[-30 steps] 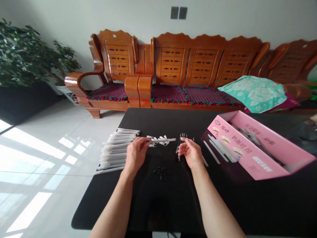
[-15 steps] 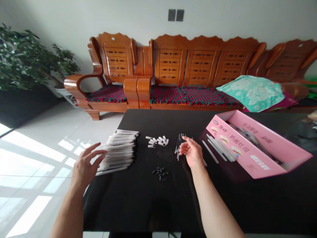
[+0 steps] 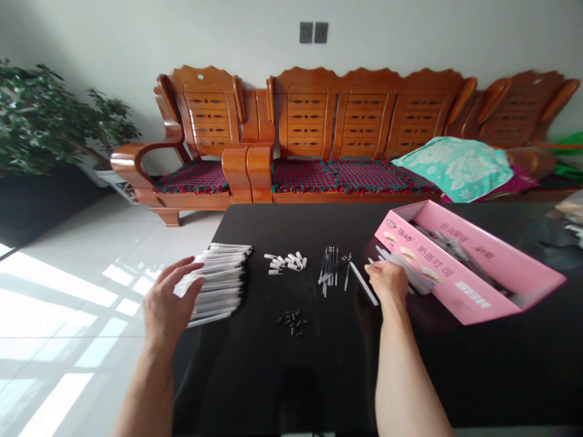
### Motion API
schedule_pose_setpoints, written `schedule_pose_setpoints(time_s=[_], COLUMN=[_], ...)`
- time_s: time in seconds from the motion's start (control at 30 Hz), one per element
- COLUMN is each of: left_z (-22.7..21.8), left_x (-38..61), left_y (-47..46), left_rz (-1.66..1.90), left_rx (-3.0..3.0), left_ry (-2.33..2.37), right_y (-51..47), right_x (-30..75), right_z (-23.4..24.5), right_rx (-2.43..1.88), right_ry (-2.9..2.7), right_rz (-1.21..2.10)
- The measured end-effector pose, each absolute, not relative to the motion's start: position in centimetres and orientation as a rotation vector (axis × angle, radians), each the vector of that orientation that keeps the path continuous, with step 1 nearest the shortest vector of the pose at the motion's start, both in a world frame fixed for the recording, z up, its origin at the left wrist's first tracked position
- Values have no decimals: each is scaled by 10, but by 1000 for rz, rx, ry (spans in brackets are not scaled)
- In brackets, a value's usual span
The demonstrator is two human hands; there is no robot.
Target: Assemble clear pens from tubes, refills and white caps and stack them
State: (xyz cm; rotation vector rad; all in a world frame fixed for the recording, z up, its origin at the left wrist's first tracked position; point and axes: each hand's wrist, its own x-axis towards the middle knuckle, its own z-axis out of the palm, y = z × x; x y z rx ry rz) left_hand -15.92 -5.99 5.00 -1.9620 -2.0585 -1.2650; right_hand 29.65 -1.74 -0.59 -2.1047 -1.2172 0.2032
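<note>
At the left of the black table (image 3: 264, 376), the left hand (image 3: 170, 303) has its thumb and fingers spread wide, over the left ends of a row of whitish pens (image 3: 221, 282) with dark right tips; from where I stand, I can't tell if it touches them. Next come small white pieces (image 3: 288, 262) in a loose cluster, with black caps (image 3: 293, 321) (a tiny scatter, really) on the near side. Right of those lie thin refills (image 3: 334, 267), some crossed, then one pale tube (image 3: 364, 283), slanting. The right hand (image 3: 389, 282) has its fingers narrowed beside more pale tubes (image 3: 416, 279); whether they grip one, I can't tell. Rightmost sits an open pink box (image 3: 464, 267).
</note>
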Motion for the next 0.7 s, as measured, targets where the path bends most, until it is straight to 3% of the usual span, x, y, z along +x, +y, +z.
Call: schedule_pose_setpoints(time_s=[0.1, 0.23, 0.37, 0.5, 0.7], left_z=[62, 61, 41, 21, 8], left_x=[-115, -43, 23, 59, 66], left_y=[-48, -36, -28, -18, -12], left_rz=[-1516, -1518, -1157, -777, -639], left_rx=[-2082, -2469, -2838, -2900, -2846], left_ry=[-2105, -2035, -1863, -1905, -1941], right_y=[-18, -18, -17, -17, -15], right_x=[300, 294, 291, 278, 253], right_z=[-7, -5, -3, 0, 1], right_rx=[-2332, -2396, -2375, -2004, -1596], right_ry=[-1346, -1468, -1429, -1108, -728], right_rz=[186, 214, 300, 580, 854])
